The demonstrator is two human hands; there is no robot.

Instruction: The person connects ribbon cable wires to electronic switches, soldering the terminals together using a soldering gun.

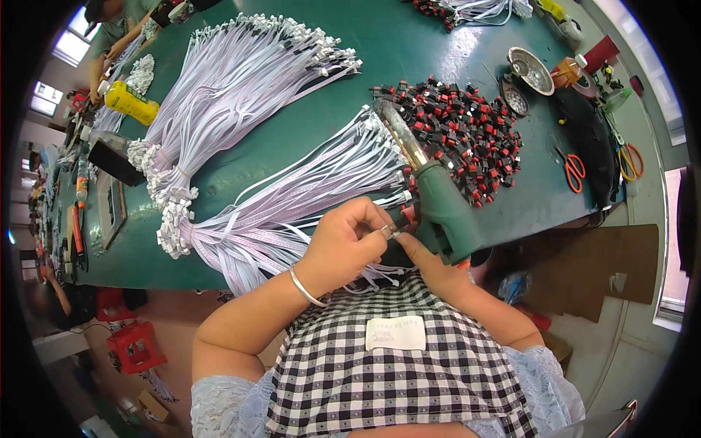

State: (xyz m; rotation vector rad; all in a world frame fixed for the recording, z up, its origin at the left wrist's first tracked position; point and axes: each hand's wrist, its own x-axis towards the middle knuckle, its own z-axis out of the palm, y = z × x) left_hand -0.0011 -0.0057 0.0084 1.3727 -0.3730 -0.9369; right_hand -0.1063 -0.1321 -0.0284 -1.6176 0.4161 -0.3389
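My left hand (345, 244), a silver bangle on its wrist, pinches a small white connector (388, 231) at the end of a white flat cable. My right hand (437, 273) meets it there, its thumb against the connector. The right fingers are partly hidden behind a green-handled tool with a metal barrel, which looks like a soldering iron (447, 206). Beside my left hand a fan of white flat cables (292, 197) lies tied together, connectors at both ends. Beyond the tool spreads a heap of small black and red parts (467, 131).
A larger cable bundle (226, 87) lies farther back on the green table (409, 44). At right are a metal bowl (531, 71), orange-handled scissors (574, 172) and a black bag-like object (586, 131). A yellow bottle (130, 102) and a phone (115, 162) lie left. Another person (120, 29) sits far left.
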